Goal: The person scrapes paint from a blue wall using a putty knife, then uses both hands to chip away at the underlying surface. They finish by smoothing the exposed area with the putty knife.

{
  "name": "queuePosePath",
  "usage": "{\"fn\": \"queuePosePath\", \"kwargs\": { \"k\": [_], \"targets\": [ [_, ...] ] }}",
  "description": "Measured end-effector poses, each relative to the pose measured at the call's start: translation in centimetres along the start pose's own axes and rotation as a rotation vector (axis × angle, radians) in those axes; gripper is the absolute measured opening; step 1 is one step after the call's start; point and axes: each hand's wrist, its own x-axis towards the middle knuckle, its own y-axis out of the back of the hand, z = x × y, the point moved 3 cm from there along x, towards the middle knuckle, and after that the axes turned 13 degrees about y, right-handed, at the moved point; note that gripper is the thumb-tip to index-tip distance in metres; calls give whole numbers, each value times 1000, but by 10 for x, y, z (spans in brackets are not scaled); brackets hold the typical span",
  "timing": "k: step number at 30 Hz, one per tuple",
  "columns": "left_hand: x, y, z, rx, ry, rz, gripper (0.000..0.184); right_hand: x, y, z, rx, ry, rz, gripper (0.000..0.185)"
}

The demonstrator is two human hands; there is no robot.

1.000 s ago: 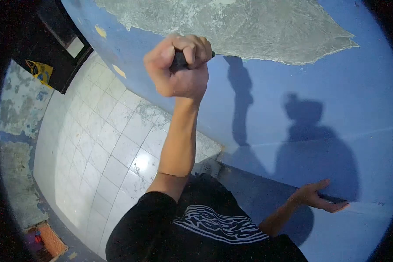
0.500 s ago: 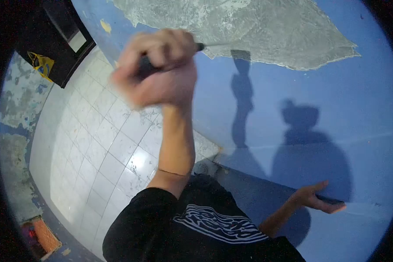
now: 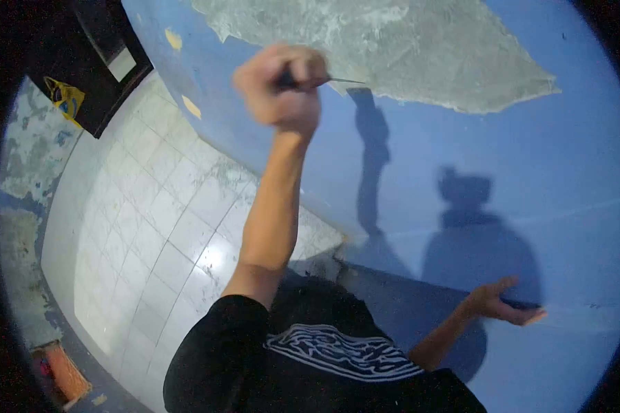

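left fingers [image 3: 310, 69] gripping tool [image 3: 286, 80], right fingers [image 3: 525, 316] spread, grey-patched blue wall [image 3: 434, 144], tiled floor [image 3: 145, 199]

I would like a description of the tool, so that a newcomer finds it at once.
On the blue wall is a large grey patch. By its lower-left edge, the raised left hand grips the tool. Its dark handle and thin, straight blade stand out from that hand.

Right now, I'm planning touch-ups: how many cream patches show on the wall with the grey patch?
2: the upper cream patch is left of the grey patch; the lower cream patch is nearer the tiled floor. The left hand may hide more.
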Motion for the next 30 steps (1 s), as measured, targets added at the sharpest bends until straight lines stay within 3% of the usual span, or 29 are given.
{"fn": "queuePosePath", "kwargs": {
  "k": [2,4,5,8,9,12,13,15,16,18,20,22,24,27,30],
  "targets": [
    [11,10,28,-333,15,-204,40,3,-3,-5,5,12,18,82],
    [4,14,-2,272,-356,16,43,6,2,-6,4,36,15,82],
    [-1,11,-13,108,-23,-16,46,8,3,-6,-38,49,1,82],
    [5,7,-4,210,25,-100,38,11,3,-9,-87,75,-15,80],
    [8,18,5,-8,25,-72,43,7,2,-9,-101,87,-29,79],
    [15,32,13,-154,-59,-184,40,8,2,-10,-72,80,-18,78],
    [2,21,-9,221,-257,39,44,5,0,-7,-75,80,-17,78],
    [-34,34,-75,715,65,-48,51,-2,-2,5,-84,117,2,77],
    [-45,37,-75,892,37,-65,48,2,-4,4,-73,120,17,77],
    [-45,40,-54,131,157,163,40,3,-2,-5,-56,65,-9,76],
    [-28,33,-10,-200,83,179,36,3,4,-6,-130,71,-56,76],
    [-13,30,11,-279,21,-28,34,5,2,-4,-195,82,-94,76],
    [-12,25,4,-299,23,-33,35,6,1,-7,-128,101,-61,77],
    [-20,18,-16,-66,96,-6,33,8,2,-11,-156,93,-76,78],
    [-9,12,14,-246,53,-59,35,4,1,-5,-68,37,-20,81]
  ]
}}
